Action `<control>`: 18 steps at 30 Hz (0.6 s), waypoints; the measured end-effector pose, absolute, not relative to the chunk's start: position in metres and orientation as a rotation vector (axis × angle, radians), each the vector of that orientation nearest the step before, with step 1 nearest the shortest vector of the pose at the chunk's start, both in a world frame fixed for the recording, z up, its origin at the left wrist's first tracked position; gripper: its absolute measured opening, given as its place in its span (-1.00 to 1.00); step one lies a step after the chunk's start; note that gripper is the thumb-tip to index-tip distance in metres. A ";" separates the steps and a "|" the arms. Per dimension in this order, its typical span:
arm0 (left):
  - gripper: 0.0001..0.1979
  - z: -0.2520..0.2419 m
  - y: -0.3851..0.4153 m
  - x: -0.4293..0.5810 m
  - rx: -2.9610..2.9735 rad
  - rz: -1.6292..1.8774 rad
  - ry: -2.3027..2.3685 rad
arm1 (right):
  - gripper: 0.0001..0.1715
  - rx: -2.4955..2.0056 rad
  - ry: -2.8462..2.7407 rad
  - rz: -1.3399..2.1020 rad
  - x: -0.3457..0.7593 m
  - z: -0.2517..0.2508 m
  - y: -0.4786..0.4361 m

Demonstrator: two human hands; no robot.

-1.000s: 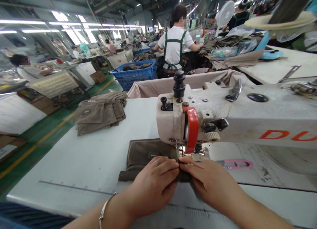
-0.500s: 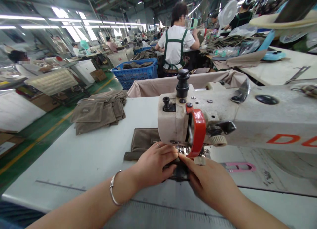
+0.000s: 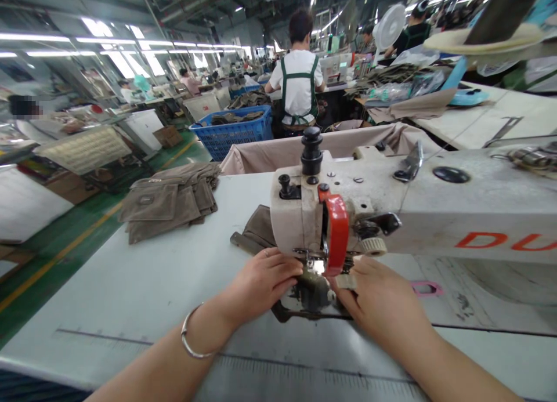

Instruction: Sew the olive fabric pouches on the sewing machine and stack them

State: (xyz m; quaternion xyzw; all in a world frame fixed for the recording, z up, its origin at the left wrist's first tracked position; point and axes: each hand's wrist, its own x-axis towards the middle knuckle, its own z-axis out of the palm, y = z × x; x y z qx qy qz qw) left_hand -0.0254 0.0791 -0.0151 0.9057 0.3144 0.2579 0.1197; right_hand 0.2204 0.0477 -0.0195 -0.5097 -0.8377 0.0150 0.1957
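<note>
A white sewing machine [image 3: 289,216] with a red guard [image 3: 337,234] stands over brown fabric [image 3: 257,229], which lies partly under its head and is turned at an angle. My left hand [image 3: 265,280] presses on the fabric left of the needle area, fingers together, thumb near the cloth's edge. My right hand [image 3: 378,292] lies right of the needle, its fingers bent beside the presser foot and partly hidden by the guard. What its fingertips touch is hard to make out. Pink thread snips [image 3: 427,288] lie behind my right hand.
Brown fabric pieces [image 3: 169,202] are piled at the table's left [image 3: 143,286]. Beyond the machine are a beige cloth-lined bin [image 3: 261,154], a blue basket [image 3: 235,136] and a person in a white shirt [image 3: 299,83]. A thread stand is at the upper right.
The brown fabric has turned under the machine, its left part now slanting. My left hand has shifted slightly left; my right hand has moved up beside the guard. The view has shifted slightly.
</note>
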 end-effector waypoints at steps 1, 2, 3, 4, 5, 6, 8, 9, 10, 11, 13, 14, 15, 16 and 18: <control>-0.85 -0.015 0.076 -0.021 2.654 0.759 0.921 | -0.71 -1.444 -2.343 0.018 0.221 -0.020 0.048; -0.86 -0.015 0.073 -0.017 2.661 0.762 0.936 | -0.70 -1.439 -2.334 0.016 0.221 -0.020 0.047; -0.87 -0.015 0.070 -0.013 2.664 0.759 0.962 | -0.73 -1.403 -2.325 0.036 0.221 -0.020 0.047; -0.87 -0.015 0.067 -0.010 2.663 0.755 0.990 | -0.78 -1.351 -2.317 0.072 0.220 -0.021 0.046; -0.88 -0.015 0.065 -0.007 2.660 0.761 1.016 | -0.85 -1.292 -2.314 0.119 0.219 -0.022 0.046; -0.89 -0.016 0.063 -0.005 2.655 0.779 1.038 | -0.90 -1.239 -2.314 0.167 0.218 -0.022 0.045; -0.91 -0.018 0.061 -0.001 2.645 0.847 1.060 | -0.91 -1.189 -2.312 0.237 0.216 -0.024 0.044; -0.91 -0.019 0.060 0.000 2.644 0.884 1.064 | -0.89 -1.186 -2.301 0.246 0.215 -0.025 0.044; -0.90 -0.019 0.060 0.001 2.646 0.914 1.068 | -0.86 -1.179 -2.293 0.245 0.214 -0.026 0.044; -0.89 -0.020 0.060 0.001 2.648 0.934 1.077 | -0.83 -1.165 -2.293 0.237 0.213 -0.026 0.043; -0.86 -0.021 0.059 0.002 2.655 0.938 1.087 | -0.78 -1.126 -2.313 0.221 0.211 -0.028 0.043; -0.85 -0.021 0.059 0.002 2.659 0.930 1.088 | -0.77 -1.107 -2.323 0.215 0.210 -0.029 0.043; -0.85 -0.021 0.060 0.002 2.662 0.916 1.087 | -0.78 -1.093 -2.328 0.203 0.209 -0.029 0.043; -0.85 -0.021 0.060 0.003 2.662 0.901 1.086 | -0.79 -1.087 -2.329 0.186 0.208 -0.030 0.044; -0.86 -0.020 0.062 0.003 2.656 0.870 1.086 | -0.80 -1.095 -2.318 0.154 0.206 -0.030 0.046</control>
